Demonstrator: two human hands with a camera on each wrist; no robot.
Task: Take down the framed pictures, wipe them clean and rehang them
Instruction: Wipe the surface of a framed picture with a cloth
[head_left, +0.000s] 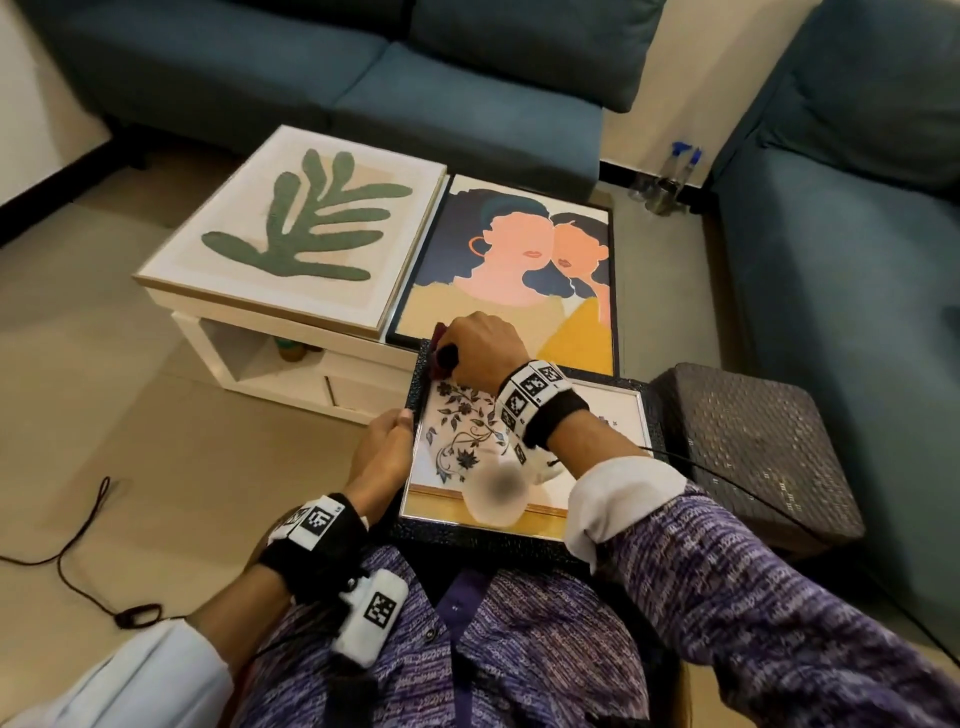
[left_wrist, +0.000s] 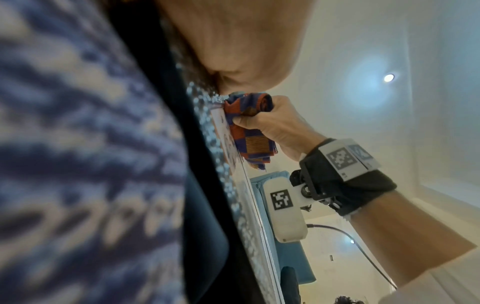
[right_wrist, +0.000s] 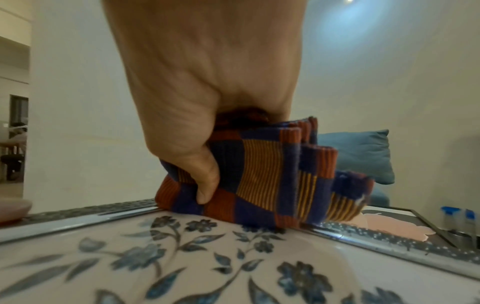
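Note:
A dark-framed picture of a blue-flowered vase (head_left: 457, 447) lies flat on my lap. My left hand (head_left: 387, 441) grips its left edge, thumb on top of the frame. My right hand (head_left: 480, 348) holds a folded red, blue and orange checked cloth (right_wrist: 262, 174) bunched in its fingers and presses it onto the glass at the frame's far left corner (left_wrist: 221, 102). In the left wrist view the cloth (left_wrist: 249, 131) hangs below the right hand (left_wrist: 275, 121). Two other framed pictures lie on the low table: a green leaf print (head_left: 306, 223) and a two-faces print (head_left: 519, 270).
The white coffee table (head_left: 270, 358) stands just ahead. Teal sofas (head_left: 363, 83) run along the back and right. A dark woven pouf (head_left: 753, 441) sits at my right. Spray bottles (head_left: 670, 176) stand on the floor in the corner. A cable (head_left: 78, 545) trails on the floor at left.

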